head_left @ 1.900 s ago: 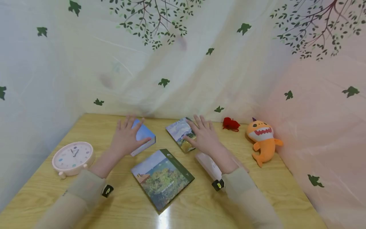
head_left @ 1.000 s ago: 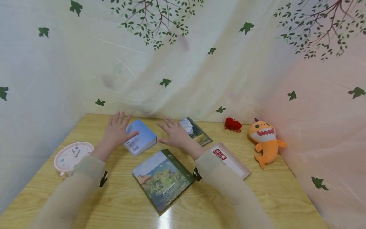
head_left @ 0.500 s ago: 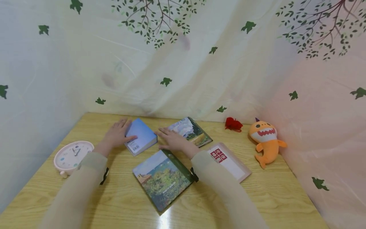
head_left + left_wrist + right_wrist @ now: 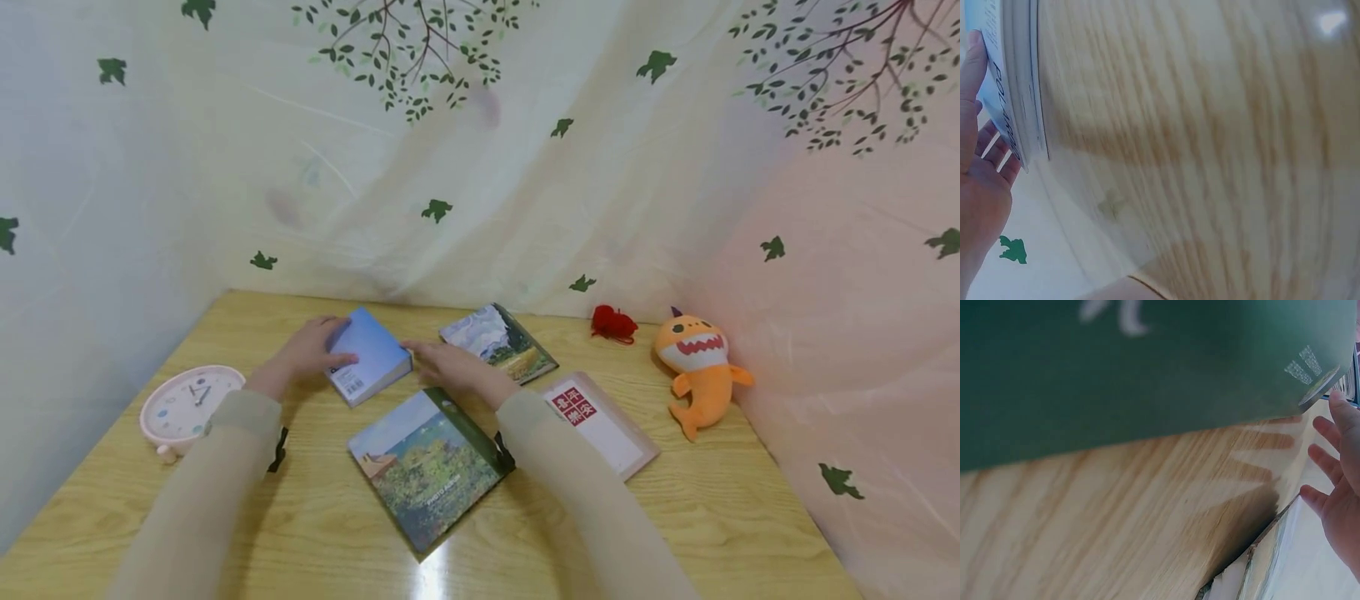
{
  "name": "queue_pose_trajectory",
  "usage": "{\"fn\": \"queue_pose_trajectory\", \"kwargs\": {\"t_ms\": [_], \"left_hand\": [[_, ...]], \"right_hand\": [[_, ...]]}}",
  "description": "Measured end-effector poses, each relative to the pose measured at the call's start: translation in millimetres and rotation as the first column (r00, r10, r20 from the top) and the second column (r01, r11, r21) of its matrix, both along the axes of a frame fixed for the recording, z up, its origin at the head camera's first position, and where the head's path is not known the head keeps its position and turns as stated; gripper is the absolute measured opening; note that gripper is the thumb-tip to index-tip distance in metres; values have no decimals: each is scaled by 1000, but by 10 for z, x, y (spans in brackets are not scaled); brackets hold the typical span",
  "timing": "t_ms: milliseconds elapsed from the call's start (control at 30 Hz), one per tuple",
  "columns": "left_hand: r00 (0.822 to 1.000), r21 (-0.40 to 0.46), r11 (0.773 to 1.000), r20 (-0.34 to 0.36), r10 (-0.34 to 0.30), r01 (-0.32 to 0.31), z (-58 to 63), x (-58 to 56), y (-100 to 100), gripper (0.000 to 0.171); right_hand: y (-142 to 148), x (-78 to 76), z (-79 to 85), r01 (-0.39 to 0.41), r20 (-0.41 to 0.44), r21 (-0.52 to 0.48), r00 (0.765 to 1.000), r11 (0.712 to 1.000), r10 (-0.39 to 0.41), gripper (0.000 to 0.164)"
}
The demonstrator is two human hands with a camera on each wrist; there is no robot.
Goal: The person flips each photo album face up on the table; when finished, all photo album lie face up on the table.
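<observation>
A thick blue book with a barcode lies toward the back left of the table. At its left side, my left hand lays the thumb over the cover while the fingers bend around the edge; in the left wrist view the fingertips of this hand are hidden behind the book. My right hand is held beside the book's right corner, fingers extended; whether they touch it is unclear. Below that hand lies a photo album with a garden picture and dark green spine.
A landscape-covered book lies behind my right hand. The pale pink book with red characters is partly under my right forearm. A pink clock stands left, red yarn and an orange shark plush right.
My right hand has moved left, from over the landscape book to the blue book's right side. Both hands have lowered, and the left fingers have bent down at the book's left edge.
</observation>
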State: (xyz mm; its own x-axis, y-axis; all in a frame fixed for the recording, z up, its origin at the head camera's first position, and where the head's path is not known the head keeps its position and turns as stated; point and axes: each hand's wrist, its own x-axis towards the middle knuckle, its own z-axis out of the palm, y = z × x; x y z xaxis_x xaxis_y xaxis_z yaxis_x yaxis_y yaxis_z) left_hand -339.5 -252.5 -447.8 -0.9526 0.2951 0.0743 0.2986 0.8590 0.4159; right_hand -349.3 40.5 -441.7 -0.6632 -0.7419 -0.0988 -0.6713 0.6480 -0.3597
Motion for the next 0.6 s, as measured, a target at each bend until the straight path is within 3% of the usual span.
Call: {"fn": "queue_pose_trajectory", "kwargs": {"t_ms": [300, 600], "left_hand": [[999, 69, 998, 32, 6, -8, 28, -30, 49, 90], [999, 89, 996, 48, -13, 8, 70, -36, 212, 89]], "right_hand": [[-39, -29, -23, -12, 47, -84, 999, 996, 16, 55], [-35, -28, 0, -29, -7, -108, 1000, 994, 28, 44]]}}
